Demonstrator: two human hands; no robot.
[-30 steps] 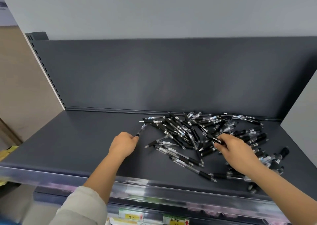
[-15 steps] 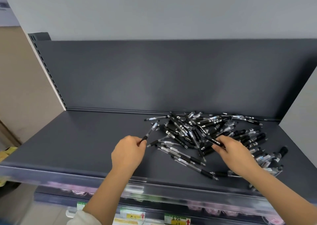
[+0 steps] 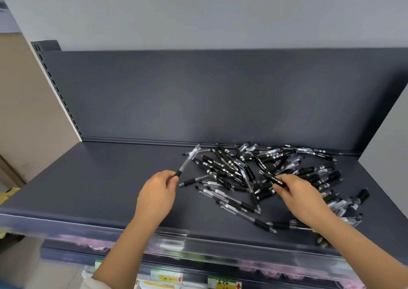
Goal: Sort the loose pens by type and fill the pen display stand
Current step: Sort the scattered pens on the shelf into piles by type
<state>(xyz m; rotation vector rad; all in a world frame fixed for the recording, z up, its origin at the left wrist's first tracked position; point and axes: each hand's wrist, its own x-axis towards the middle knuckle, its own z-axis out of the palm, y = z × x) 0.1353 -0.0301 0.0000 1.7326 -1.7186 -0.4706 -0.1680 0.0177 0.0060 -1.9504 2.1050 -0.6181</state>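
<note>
We log the left hand (image 3: 157,195) with thumb and fingers curled onto the black rubber grip of a clear-barrelled pen (image 3: 187,161). Long axis runs from the hand up and to the right, away from the person; the clip end points at the back panel (image 3: 198,94), over the left edge of the pile (image 3: 242,169). The pen is blurred, so we cannot tell whether it touches the pens beneath.

The right hand (image 3: 302,198) pinches an opaque black pen (image 3: 272,178) with white print on its barrel. Its axis slants from upper left down into the fingertips, and it lies at the top of the pile. The two hands are well apart, each clamped on its own pen.

The pile covers the right half of the shelf (image 3: 110,189), reaching the back panel. The pens lie crossed, their axes in every direction. We see two kinds: slim clear plastic barrels with black rubber grips, and thicker matt black barrels with silver bands.

The shelf and back panel are dark grey with a fine matt finish. A clear, glossy strip (image 3: 176,242) runs along the front edge. Yellow-and-white price labels (image 3: 167,278) sit below it.
</note>
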